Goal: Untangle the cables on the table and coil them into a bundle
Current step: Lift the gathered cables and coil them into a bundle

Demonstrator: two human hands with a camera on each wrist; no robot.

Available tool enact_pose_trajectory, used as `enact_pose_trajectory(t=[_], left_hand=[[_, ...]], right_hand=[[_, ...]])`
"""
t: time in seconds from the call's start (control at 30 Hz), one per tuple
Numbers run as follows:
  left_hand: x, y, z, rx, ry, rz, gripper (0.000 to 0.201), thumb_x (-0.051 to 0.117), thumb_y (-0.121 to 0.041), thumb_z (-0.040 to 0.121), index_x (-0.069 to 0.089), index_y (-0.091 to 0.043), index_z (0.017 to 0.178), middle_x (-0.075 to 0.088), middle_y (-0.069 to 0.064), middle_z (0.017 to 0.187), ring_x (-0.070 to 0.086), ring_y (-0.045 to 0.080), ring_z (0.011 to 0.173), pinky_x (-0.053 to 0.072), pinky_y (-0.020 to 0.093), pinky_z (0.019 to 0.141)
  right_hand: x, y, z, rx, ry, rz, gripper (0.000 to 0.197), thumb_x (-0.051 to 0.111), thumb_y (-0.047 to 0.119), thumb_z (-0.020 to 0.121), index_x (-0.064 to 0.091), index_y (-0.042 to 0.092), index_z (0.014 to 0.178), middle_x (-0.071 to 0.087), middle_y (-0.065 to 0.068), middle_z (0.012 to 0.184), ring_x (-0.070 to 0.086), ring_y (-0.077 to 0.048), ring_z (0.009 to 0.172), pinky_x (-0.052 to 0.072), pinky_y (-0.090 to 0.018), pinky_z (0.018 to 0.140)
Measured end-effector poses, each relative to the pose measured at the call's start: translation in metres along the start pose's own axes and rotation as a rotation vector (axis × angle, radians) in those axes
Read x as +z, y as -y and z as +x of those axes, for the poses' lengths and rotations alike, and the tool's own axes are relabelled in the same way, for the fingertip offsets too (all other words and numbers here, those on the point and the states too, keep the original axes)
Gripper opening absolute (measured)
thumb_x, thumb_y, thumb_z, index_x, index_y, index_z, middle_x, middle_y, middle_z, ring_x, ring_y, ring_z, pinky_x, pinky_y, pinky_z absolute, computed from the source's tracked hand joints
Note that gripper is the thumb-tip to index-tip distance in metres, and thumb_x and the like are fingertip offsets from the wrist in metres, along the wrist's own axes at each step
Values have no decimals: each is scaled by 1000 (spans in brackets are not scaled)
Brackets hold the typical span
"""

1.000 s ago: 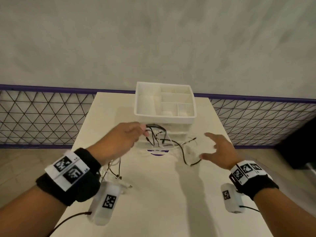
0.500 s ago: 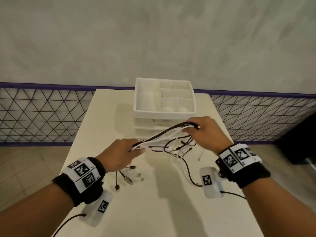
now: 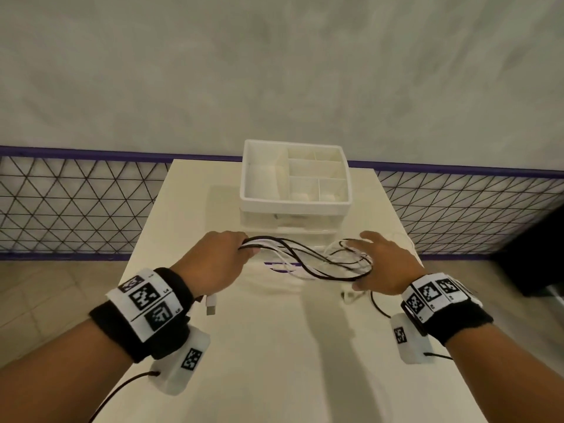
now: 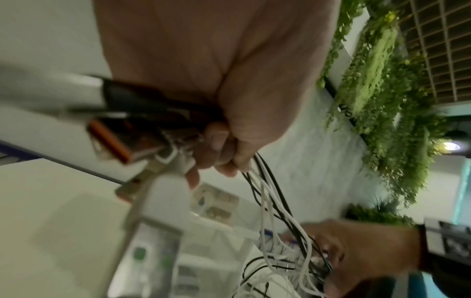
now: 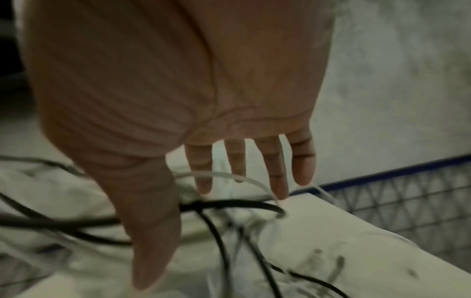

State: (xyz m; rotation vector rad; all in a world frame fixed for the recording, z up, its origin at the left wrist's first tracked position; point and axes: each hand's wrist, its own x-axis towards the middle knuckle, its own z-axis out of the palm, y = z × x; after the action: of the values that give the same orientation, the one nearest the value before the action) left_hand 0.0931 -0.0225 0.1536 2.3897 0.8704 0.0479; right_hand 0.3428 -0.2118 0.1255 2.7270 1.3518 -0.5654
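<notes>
A bunch of thin black and white cables (image 3: 305,257) hangs above the white table (image 3: 274,361) between my two hands. My left hand (image 3: 241,247) grips one end of the bunch in a fist. Several plugs (image 4: 109,141), one with an orange tongue, stick out behind the left hand's fingers (image 4: 219,141). A USB plug (image 3: 210,306) dangles under that wrist. My right hand (image 3: 361,261) has straight, spread fingers (image 5: 277,177), and the cable loops (image 5: 229,205) pass between its thumb and fingers. A few cable ends (image 3: 378,306) trail on the table under it.
A white compartment organizer (image 3: 293,204) on clear drawers stands just behind the hands at the table's far middle. A black mesh fence (image 3: 76,209) with a purple rail runs behind the table. Something dark (image 3: 534,254) stands on the floor at the right.
My right hand has let go of its curled hold on the strands and spread its fingers inside the loops. My left hand has risen and moved forward, drawing the bunch off the table.
</notes>
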Motion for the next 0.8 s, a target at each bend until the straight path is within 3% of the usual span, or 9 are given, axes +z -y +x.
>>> enact_pose_trajectory(t=[0.07,0.13,0.23,0.33,0.43,0.53,0.6,0.73,0.8], left_hand=[[8,-9,3,-7,37,19,31,47,-37,102,52,-20,77,53,-1,68,47,13,56,33,25,51],[15,-21,6,35,77,10,29,48,-34,102,53,-20,77,54,-4,69,49,11,58,34,23,52],[17,-40,7,151,73,-101,9,58,-23,97,62,-22,89,59,-14,75,57,4,66,37,11,54],[9,-36,6,125,11,-189,10,66,-26,91,60,-17,89,64,-6,78,57,12,64,35,13,49],[3,-18,1,76,63,-378,15,70,-29,90,65,-15,94,72,7,79,63,17,67,46,20,56],[6,-13,-8,58,107,-835,21,72,-17,90,69,-7,107,70,10,80,66,24,71,57,32,64],[7,-13,-9,33,47,-1046,30,74,-14,86,69,-4,113,65,6,80,58,18,63,50,27,51],[0,-17,-5,-51,-67,-1196,48,78,-37,71,71,-7,108,64,12,95,44,13,58,33,19,41],[-3,-24,-4,-64,-65,-1134,60,71,-55,74,71,-3,105,59,12,88,34,14,58,27,20,41]], right_hand=[[-11,28,-10,-171,-24,64,101,80,54,68,23,48,151,22,11,163,30,-20,147,28,-51,118],[-17,66,-19,-369,-15,260,104,82,47,71,19,45,153,31,12,160,32,-13,145,26,-43,120],[-9,110,-17,-531,-16,509,86,78,19,77,34,33,150,62,5,134,61,-16,119,50,-35,103],[-8,117,-6,-467,-175,611,41,68,4,77,65,21,115,73,0,100,70,-17,88,59,-38,81],[-13,109,2,-352,-302,806,19,72,2,81,75,19,91,71,11,80,64,0,68,50,-17,68],[-13,105,5,-334,-347,914,18,73,4,83,77,20,88,73,10,79,64,-1,67,48,-14,67],[-12,103,4,-337,-325,880,19,70,7,86,77,24,92,70,9,74,59,-5,62,46,-15,61],[-16,100,0,-375,-216,819,18,75,14,85,74,23,100,58,12,62,48,0,51,41,-14,55],[-19,106,-6,-432,-136,828,25,83,23,78,70,22,100,62,12,68,53,-1,56,44,-19,59]])
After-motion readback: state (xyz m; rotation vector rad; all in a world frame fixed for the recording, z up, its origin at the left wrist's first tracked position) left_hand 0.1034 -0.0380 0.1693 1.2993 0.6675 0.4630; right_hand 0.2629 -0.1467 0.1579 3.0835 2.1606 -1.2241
